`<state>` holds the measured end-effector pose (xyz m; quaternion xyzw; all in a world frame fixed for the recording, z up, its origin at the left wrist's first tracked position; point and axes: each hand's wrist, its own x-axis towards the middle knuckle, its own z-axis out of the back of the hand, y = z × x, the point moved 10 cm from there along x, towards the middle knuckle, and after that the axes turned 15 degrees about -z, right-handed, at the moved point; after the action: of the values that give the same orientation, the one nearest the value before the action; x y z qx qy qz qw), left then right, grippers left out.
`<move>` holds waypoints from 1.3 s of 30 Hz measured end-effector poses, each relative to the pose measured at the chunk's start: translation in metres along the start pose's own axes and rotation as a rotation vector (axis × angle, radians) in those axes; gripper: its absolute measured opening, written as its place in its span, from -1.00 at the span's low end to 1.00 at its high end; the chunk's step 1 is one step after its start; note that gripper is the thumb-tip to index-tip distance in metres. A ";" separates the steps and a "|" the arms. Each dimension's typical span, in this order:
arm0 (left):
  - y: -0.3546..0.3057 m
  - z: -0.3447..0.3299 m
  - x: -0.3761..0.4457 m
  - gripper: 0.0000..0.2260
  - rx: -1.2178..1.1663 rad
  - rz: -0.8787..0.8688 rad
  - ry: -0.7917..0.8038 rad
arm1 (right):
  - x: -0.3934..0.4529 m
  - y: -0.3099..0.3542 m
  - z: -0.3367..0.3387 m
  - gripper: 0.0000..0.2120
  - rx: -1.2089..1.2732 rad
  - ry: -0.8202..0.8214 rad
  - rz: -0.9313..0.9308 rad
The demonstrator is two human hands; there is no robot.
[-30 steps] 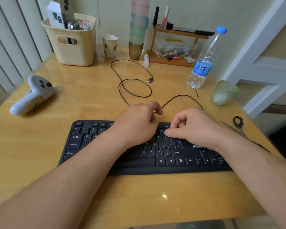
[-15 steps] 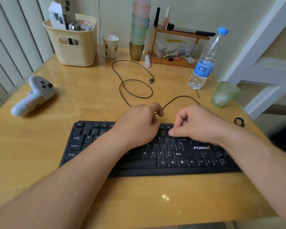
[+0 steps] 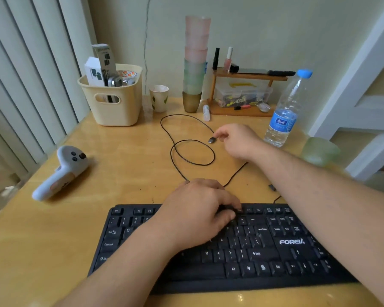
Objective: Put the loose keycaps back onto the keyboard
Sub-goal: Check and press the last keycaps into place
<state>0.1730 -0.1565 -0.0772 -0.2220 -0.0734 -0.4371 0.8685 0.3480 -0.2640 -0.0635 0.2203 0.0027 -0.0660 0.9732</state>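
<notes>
A black keyboard [image 3: 264, 251] lies at the desk's near edge. My left hand [image 3: 200, 209] rests on its upper rows with bent fingers, the fingertips pressing down near the number and function keys; what lies under them is hidden. My right hand [image 3: 237, 140] is stretched out over the desk beyond the keyboard. Its thumb and forefinger pinch the back end of the USB plug [image 3: 211, 140] of the keyboard's black cable [image 3: 186, 162]. No loose keycap shows anywhere.
A white controller [image 3: 62, 171] lies at the left. At the back stand a cream basket [image 3: 113, 107], a paper cup [image 3: 159, 98], stacked cups [image 3: 194, 69], a wooden shelf [image 3: 242, 94] and a water bottle [image 3: 284, 114]. A green glass [image 3: 319, 151] is at the right.
My right hand has left the keyboard and reached forward to the USB plug. My left hand stays on the upper key rows. The view has tilted up slightly.
</notes>
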 end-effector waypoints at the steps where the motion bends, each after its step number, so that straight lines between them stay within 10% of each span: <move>1: 0.006 0.006 -0.002 -0.77 0.005 0.028 -0.022 | 0.007 -0.002 0.003 -0.63 -0.033 0.008 0.001; 12: -0.018 -0.005 0.000 -0.76 -0.027 -0.034 0.001 | -0.087 -0.115 0.029 -0.89 -0.370 0.247 -0.065; 24: -0.052 -0.016 0.049 -0.81 -0.113 -0.043 0.134 | -0.093 -0.145 0.033 -0.84 0.152 0.033 -0.213; 39: -0.040 -0.040 0.102 -0.84 -0.302 0.275 -0.104 | -0.150 -0.178 0.072 -0.59 0.678 -0.023 -0.042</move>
<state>0.2005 -0.2692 -0.0667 -0.3799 -0.0208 -0.3086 0.8718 0.1750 -0.4351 -0.0701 0.5305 -0.0257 -0.0857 0.8429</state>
